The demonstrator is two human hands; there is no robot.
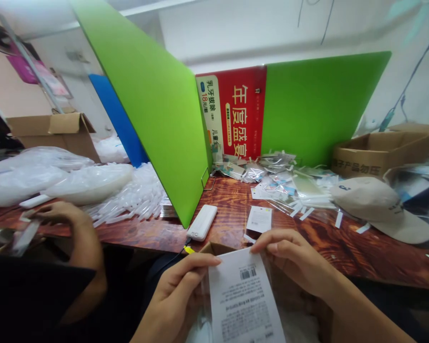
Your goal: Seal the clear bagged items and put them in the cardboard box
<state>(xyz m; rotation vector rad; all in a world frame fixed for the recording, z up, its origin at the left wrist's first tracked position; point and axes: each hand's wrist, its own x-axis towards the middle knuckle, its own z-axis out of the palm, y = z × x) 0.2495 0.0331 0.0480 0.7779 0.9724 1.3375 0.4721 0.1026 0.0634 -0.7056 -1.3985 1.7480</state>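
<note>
A white card (241, 295) printed with small text and a barcode is held in front of me, over an open cardboard box. My left hand (178, 286) pinches its upper left corner between thumb and fingers. At the upper right corner, my right hand (296, 259) grips it the same way. Clear plastic shows along the card's sides, apparently a bag around it. On the table just beyond my hands lies a smaller white card (260, 219), also printed. The lower end of the held card runs out of view.
A white power bank (202, 222) with a cable lies left of centre. Green panels (307, 105) stand behind a pile of clear packets (275, 178). To the right are a beige cap (375, 205) and a cardboard box (375, 155). Another person's arm (87, 252) works at left near plastic pieces (136, 195).
</note>
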